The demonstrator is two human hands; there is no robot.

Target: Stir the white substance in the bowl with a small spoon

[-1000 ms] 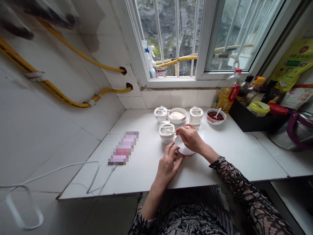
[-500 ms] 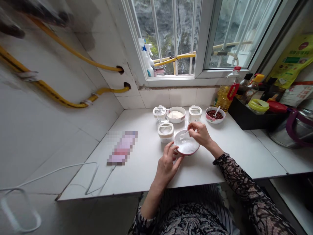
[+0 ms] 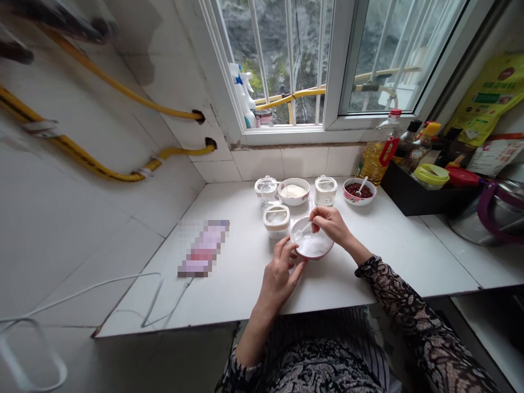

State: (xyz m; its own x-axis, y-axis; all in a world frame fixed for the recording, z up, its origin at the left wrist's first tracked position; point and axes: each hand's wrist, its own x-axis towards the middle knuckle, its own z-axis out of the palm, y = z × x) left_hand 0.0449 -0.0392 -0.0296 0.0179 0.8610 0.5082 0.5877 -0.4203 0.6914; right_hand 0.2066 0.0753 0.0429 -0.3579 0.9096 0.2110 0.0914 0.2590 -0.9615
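A white bowl with a pink rim stands near the counter's front edge, white stuff inside it. My left hand grips its left side, thumb at the front and fingers on the rim. Pinched in my right hand is a small white spoon, its tip inside the bowl at the left. A lidded white jar is just left and behind the bowl. Farther back are a clear glass jug, a bowl of white powder, another lidded jar and a bowl of red beans.
A blurred pink phone-like object lies at left with a white cable. At right are an oil bottle, a black box of seasonings and a metal pot. A window is behind.
My right hand has shifted slightly left, moving the spoon toward the bowl's left side. My left hand keeps its hold on the rim.
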